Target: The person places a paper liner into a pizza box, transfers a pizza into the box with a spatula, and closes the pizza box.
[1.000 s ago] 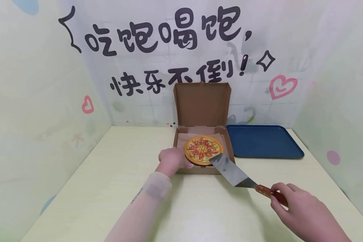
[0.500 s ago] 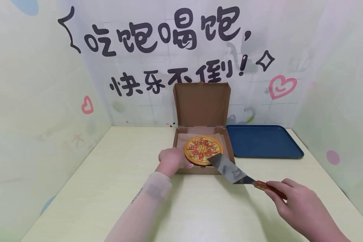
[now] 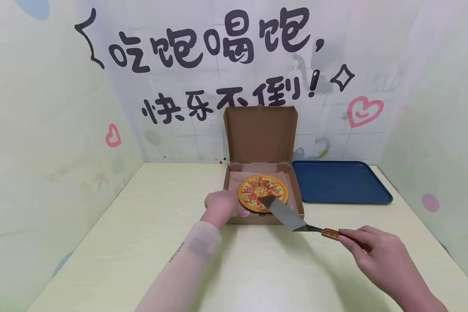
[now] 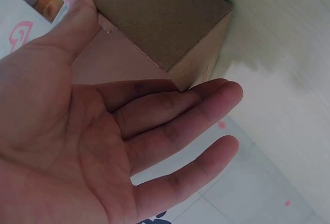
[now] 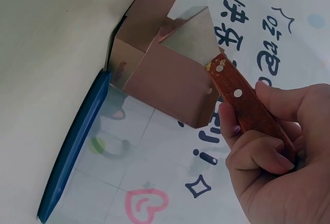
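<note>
A round pizza (image 3: 257, 190) lies on paper in a small cardboard pizza box (image 3: 262, 134) with its lid raised. My left hand (image 3: 223, 203) holds the box at its front left. In the left wrist view, the left thumb (image 4: 77, 15) reaches over the rim, while the other fingers extend loosely outside, some beside the box wall. My right hand (image 3: 386, 255) grips the wooden handle (image 5: 245, 100) of a metal spatula (image 3: 286, 216). The spatula's blade tip overlaps the pizza's front right in the head view; whether it touches cannot be told. The handle's rear end is hidden in the right palm.
Right of the box, a flat blue tray (image 3: 341, 182) lies on the pale table (image 3: 171, 208). A printed wall sheet (image 3: 203, 143) with black lettering stands behind the box, and pale sheets enclose both sides.
My right hand has brought the spatula forward and left, so its blade reaches farther over the pizza, with the handle flatter. The left hand, box and pizza stay in place.
</note>
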A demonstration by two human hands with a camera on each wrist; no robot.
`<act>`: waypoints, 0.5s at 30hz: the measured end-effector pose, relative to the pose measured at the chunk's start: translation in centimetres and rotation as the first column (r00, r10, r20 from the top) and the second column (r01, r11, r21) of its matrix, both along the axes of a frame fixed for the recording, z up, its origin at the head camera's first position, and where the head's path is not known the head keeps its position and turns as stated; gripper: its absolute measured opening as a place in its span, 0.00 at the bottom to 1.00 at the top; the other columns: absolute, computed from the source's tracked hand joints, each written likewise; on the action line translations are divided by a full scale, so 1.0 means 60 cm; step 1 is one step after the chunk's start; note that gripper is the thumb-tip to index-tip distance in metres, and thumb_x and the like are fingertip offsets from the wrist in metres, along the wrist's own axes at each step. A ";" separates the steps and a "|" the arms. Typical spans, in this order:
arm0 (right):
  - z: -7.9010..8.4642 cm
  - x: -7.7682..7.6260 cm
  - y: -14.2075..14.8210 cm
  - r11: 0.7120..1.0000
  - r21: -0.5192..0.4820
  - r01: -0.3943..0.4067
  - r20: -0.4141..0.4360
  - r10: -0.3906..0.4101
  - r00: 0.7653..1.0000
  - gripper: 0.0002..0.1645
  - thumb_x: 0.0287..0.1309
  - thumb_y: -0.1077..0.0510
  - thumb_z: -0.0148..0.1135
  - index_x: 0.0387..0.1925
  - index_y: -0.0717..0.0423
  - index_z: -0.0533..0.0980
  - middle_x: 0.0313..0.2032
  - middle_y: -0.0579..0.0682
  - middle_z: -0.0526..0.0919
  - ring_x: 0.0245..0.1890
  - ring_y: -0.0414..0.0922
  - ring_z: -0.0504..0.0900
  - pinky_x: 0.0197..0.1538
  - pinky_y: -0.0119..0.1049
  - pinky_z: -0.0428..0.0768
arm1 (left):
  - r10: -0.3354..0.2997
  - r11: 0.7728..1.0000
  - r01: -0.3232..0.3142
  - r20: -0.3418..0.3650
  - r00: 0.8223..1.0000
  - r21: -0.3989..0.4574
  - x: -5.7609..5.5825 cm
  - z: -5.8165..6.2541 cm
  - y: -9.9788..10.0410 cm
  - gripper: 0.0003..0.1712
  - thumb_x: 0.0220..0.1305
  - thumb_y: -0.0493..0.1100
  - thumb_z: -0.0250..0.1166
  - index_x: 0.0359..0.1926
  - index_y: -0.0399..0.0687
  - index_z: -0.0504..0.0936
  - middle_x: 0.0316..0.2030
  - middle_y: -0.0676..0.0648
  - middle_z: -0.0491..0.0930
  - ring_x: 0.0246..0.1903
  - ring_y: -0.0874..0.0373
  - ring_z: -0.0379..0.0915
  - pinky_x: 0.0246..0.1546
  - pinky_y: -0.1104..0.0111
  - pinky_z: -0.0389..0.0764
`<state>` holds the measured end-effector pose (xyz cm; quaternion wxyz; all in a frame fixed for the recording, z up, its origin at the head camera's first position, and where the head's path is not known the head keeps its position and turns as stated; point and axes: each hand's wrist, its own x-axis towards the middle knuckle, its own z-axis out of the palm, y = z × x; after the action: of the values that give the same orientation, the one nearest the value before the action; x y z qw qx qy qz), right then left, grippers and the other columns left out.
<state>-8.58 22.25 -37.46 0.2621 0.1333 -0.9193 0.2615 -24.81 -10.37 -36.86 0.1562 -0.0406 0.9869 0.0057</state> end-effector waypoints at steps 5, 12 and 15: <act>0.010 -0.009 0.007 0.999 -0.022 0.032 0.012 -0.032 0.999 0.09 0.56 0.61 0.80 0.39 0.46 0.92 0.28 0.34 0.86 0.26 0.25 0.73 0.30 0.20 0.67 | 0.007 1.000 -0.007 -0.009 1.000 0.014 0.001 0.001 0.001 0.45 0.57 0.77 0.72 0.61 0.47 0.85 0.54 0.45 0.88 0.45 0.50 0.83 0.51 0.50 0.85; 0.028 -0.026 0.027 0.995 -0.044 0.088 -0.030 -0.089 0.996 0.08 0.57 0.61 0.79 0.39 0.48 0.92 0.27 0.40 0.88 0.25 0.25 0.71 0.29 0.21 0.67 | 0.027 0.999 -0.027 -0.013 1.000 0.030 0.001 0.001 0.003 0.45 0.54 0.76 0.74 0.60 0.48 0.85 0.52 0.46 0.88 0.43 0.51 0.81 0.49 0.52 0.84; 0.032 -0.035 0.036 0.993 -0.049 0.105 -0.042 -0.107 0.993 0.08 0.58 0.61 0.78 0.40 0.48 0.92 0.28 0.42 0.89 0.26 0.21 0.70 0.31 0.20 0.68 | 0.029 0.999 -0.028 -0.010 1.000 0.029 0.001 0.001 0.003 0.45 0.54 0.76 0.74 0.60 0.48 0.85 0.53 0.46 0.88 0.44 0.50 0.81 0.50 0.51 0.84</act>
<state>-10.68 24.39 -35.52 0.2990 0.0842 -0.9127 0.2654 -24.74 -10.16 -36.80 0.1515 -0.0524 0.9868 0.0222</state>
